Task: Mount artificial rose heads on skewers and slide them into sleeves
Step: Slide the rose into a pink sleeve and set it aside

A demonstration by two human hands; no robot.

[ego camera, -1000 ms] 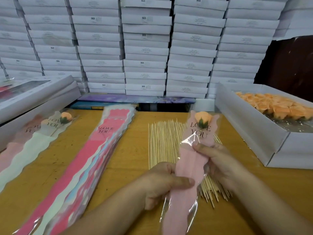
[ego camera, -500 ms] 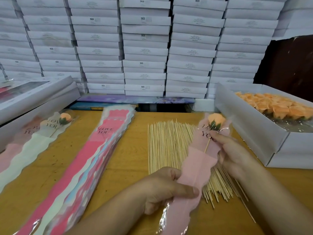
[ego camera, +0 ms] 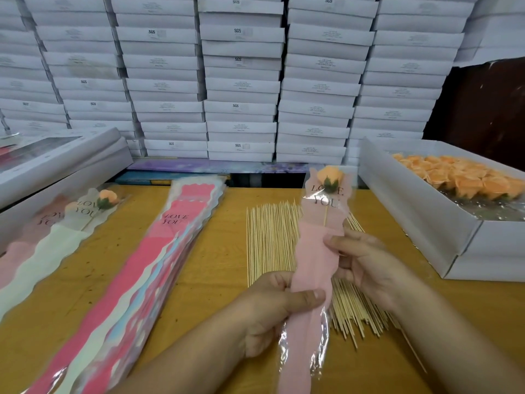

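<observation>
A pale pink sleeve [ego camera: 315,260] printed "LOVE YOU" stands nearly upright above the table, with an orange rose head [ego camera: 330,176] on a skewer inside its clear top. My left hand [ego camera: 279,305] grips the sleeve at its lower middle, thumb across the front. My right hand [ego camera: 366,261] pinches the sleeve higher up from its right side. Under both hands lies a spread of bamboo skewers [ego camera: 270,240]. At the right, a white box [ego camera: 426,220] holds several orange rose heads [ego camera: 466,177].
A stack of empty pink and blue sleeves [ego camera: 159,268] lies left of centre. Filled sleeves with a rose [ego camera: 106,199] lie at far left beside white boxes [ego camera: 56,166]. Stacked white cartons [ego camera: 241,81] wall off the back of the wooden table [ego camera: 221,251].
The sleeve has swung back from its rightward tilt to nearly upright and risen a little. My right hand slid down from near the rose to the pink part. My left hand kept its grip.
</observation>
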